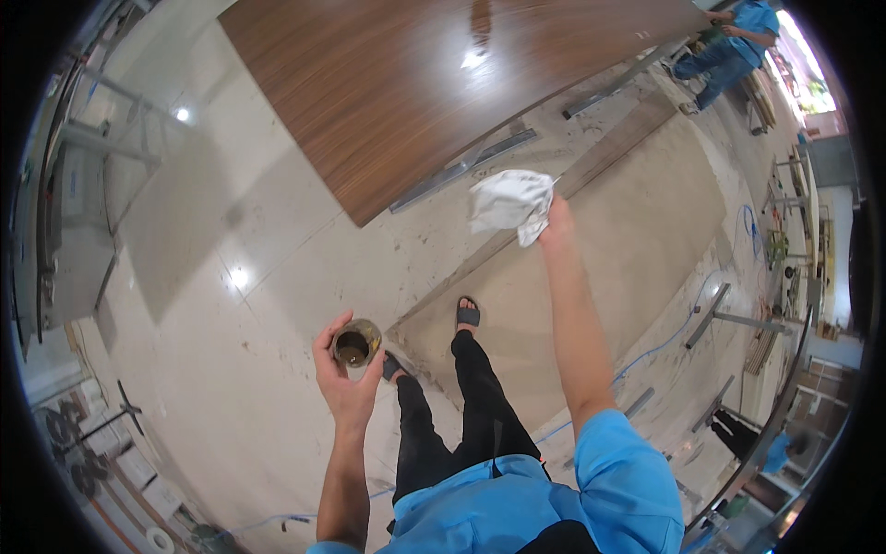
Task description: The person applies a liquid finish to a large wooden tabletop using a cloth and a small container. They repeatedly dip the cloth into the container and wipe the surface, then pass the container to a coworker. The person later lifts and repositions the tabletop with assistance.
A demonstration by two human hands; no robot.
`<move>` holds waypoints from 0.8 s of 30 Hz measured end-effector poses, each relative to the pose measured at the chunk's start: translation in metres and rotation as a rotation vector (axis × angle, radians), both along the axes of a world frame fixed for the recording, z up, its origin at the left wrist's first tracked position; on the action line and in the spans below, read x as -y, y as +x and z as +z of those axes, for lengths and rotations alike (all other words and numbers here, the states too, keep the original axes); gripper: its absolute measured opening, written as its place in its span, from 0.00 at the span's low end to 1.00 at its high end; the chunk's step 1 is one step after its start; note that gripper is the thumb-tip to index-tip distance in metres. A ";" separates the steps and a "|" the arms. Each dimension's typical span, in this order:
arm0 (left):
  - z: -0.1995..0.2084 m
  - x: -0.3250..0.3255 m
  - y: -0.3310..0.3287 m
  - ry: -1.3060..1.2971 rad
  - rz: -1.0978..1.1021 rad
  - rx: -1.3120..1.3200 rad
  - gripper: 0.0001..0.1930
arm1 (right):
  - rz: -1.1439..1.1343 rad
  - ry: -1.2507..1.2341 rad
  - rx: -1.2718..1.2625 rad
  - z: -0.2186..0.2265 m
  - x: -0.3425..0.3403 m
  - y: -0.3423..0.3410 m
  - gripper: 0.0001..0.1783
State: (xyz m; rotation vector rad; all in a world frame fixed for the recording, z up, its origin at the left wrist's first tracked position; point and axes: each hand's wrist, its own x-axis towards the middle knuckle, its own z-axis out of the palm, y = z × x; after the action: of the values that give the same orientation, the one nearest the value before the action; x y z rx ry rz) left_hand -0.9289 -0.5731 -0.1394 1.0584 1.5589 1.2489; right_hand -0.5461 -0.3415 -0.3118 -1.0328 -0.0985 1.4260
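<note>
My left hand is wrapped round a small clear cup with dark contents, held low on the left over the floor. Out to the right, my right hand grips a crumpled white cloth, which spreads out from the fingers toward the left. Beyond the cloth lies a large brown wood-grain panel with a glossy top, its near corner pointing at me. Neither hand touches the panel.
Metal legs show under the panel's near edge. A flat tan sheet lies on the tiled floor under my feet. A blue cable and metal bars are to the right. Another person stands at the far right.
</note>
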 end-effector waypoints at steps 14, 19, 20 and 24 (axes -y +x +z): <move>0.025 -0.024 0.023 -0.014 -0.007 -0.009 0.38 | -0.350 0.245 1.523 0.065 -0.203 0.048 0.12; 0.029 -0.018 -0.004 0.000 0.078 0.024 0.38 | -0.190 0.310 1.502 0.079 -0.132 -0.042 0.13; 0.031 -0.017 -0.012 0.006 0.093 0.039 0.38 | -0.151 0.343 1.535 0.076 -0.113 -0.069 0.13; 0.047 0.005 -0.047 0.016 0.119 -0.037 0.38 | -0.004 0.475 1.553 0.054 -0.016 -0.207 0.07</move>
State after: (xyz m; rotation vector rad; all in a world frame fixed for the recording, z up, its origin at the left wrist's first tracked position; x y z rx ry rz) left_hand -0.9762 -0.5778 -0.0921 1.0165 1.6627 1.3302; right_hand -0.7533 -0.3257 -0.2583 -1.4705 -1.4536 0.2545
